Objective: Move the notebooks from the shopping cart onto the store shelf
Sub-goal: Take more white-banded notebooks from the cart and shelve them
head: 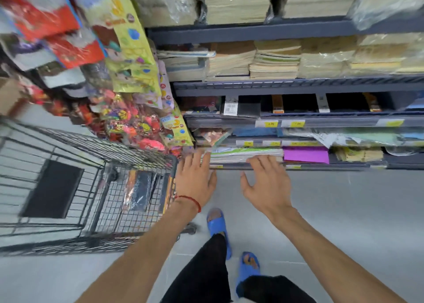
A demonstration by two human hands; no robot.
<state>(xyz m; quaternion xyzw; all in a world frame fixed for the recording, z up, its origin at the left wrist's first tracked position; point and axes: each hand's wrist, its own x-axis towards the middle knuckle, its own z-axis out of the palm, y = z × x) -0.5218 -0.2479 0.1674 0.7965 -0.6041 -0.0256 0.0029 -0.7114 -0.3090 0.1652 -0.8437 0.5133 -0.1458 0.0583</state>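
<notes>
Both arms reach toward twelve o'clock; the left hand [195, 178] and right hand [266, 183], fingers spread and released, touch the flat stack of pale paper notebooks [243, 153] on the low grey metal shelf [321, 166].

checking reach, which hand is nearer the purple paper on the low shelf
Right. The right hand has fingertips just left of the purple paper; the left hand is farther left, beside the cart.

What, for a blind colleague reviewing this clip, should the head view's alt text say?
A person's open left hand and right hand reach to a flat stack of pale thin notebooks on the low dark grey metal shelf. Left of them, a black wire shopping cart holds plastic-wrapped dark notebooks.
</notes>
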